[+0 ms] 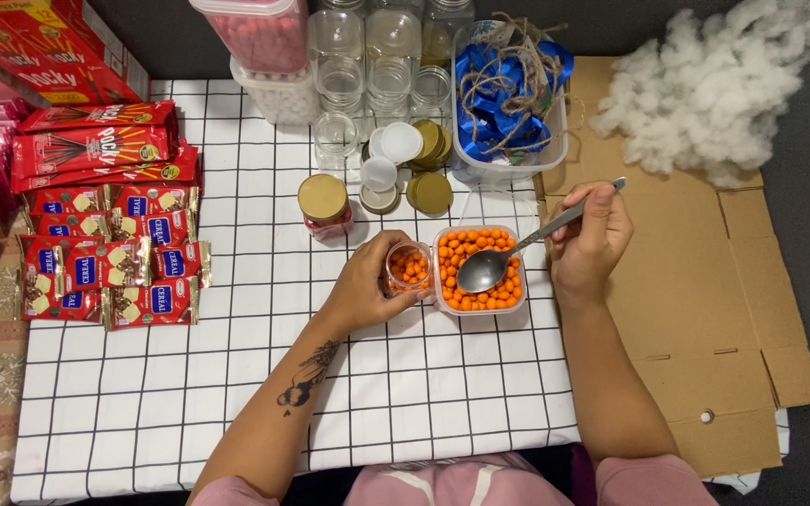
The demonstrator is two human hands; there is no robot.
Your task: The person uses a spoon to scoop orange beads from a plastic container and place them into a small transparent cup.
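Left hand (pixel 367 286) gripping small jar (pixel 409 267) of orange candies; right hand (pixel 591 234) closed on spoon (pixel 517 248), bowl over square tub of orange candies (pixel 480 269). Behind: gold-lidded jar (pixel 324 206), empty jars (pixel 367 80), ribbon tub (pixel 510 94). Left: snack packets (pixel 110 253). Grid-patterned cloth (pixel 236 375), flattened cardboard (pixel 705 309), white stuffing (pixel 714 84).

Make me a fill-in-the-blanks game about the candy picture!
1. The right hand holds a metal ____ over the orange candies.
2. The left hand holds a small clear ____ with a few orange candies in it.
3. The closed jar beside the left hand has a ____ coloured lid.
4. The fluffy white stuffing lies on flat brown ____.

Missing words: spoon; jar; gold; cardboard
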